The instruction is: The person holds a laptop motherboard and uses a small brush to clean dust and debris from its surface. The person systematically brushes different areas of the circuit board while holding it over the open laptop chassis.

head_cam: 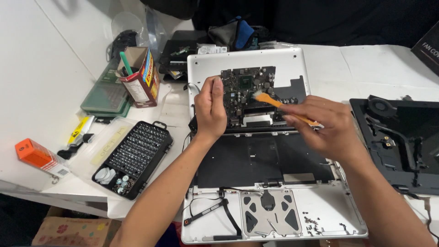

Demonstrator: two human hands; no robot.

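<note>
White table (36,82), opened silver laptop shell (274,219), black bit set (135,158), orange box (35,155)

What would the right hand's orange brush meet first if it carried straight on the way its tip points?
The circuit board: the brush in the right hand points up-left at it, and the bristles look about on it, though depth is unclear.

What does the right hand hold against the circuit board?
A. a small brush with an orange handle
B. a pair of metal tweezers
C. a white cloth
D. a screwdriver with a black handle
A: the right hand grips an orange-handled brush, its bristles on the circuit board that the left hand steadies.
</note>
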